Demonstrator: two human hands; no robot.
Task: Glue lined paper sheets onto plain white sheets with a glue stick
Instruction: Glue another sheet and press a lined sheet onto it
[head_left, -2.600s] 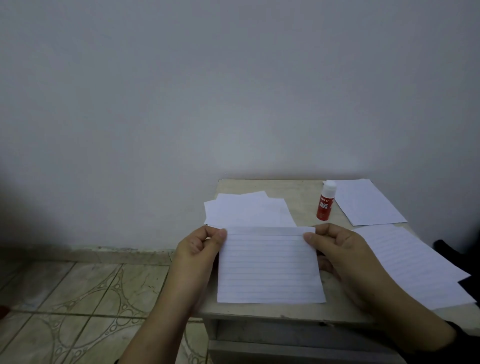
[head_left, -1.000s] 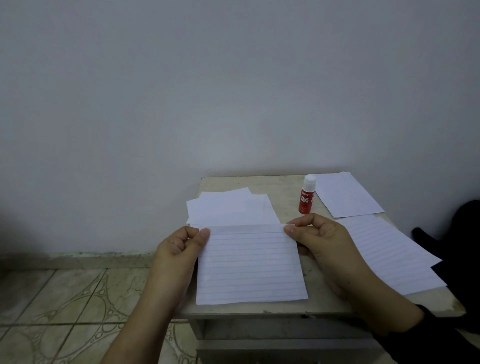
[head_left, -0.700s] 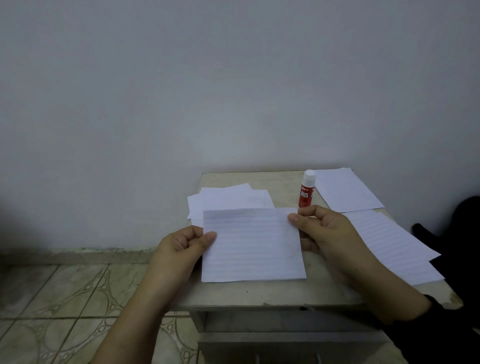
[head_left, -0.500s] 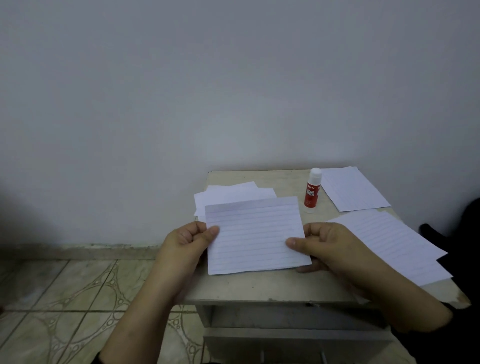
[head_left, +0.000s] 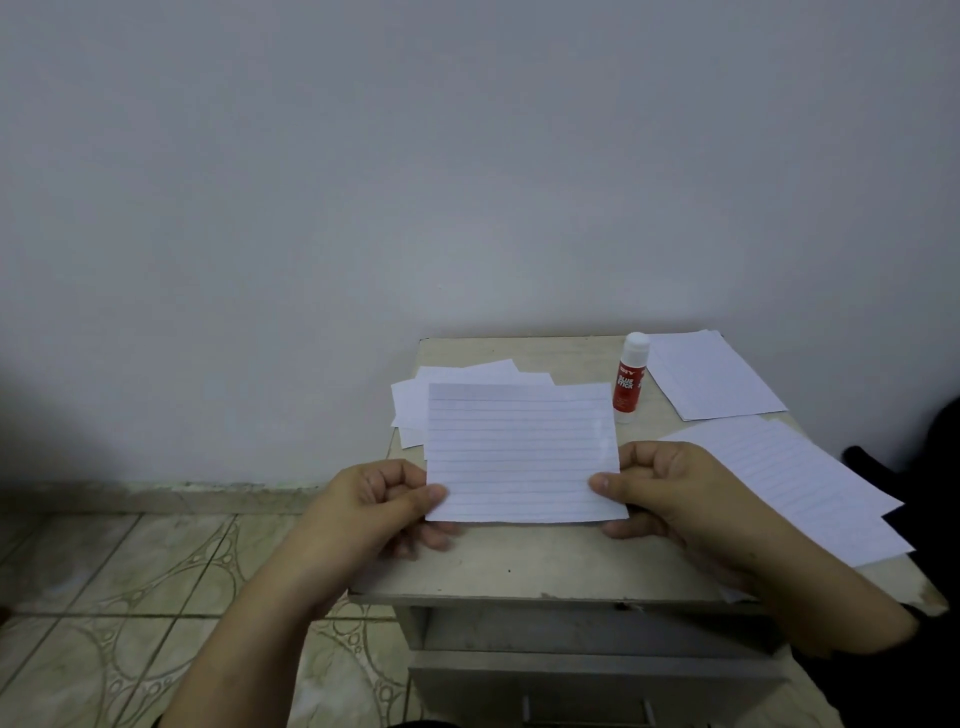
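Observation:
A lined paper sheet (head_left: 519, 452) is held flat just above the small table (head_left: 519, 566), lined side up. My left hand (head_left: 379, 509) pinches its near left corner with thumb on top. My right hand (head_left: 670, 499) pinches its near right corner the same way. Its far edge overlaps a loose pile of plain white sheets (head_left: 415, 395) at the back left of the table. A red glue stick (head_left: 628, 379) with a white cap stands upright behind the sheet's right corner.
More sheets lie at the right: a stack (head_left: 711, 379) at the back and lined sheets (head_left: 810, 488) reaching past the table's right edge. A drawer front (head_left: 587, 686) shows under the tabletop. Tiled floor (head_left: 130, 597) lies to the left, the wall just behind.
The lined sheet has moved away from me over the white pile, and both hands have slid from its far corners to its near corners.

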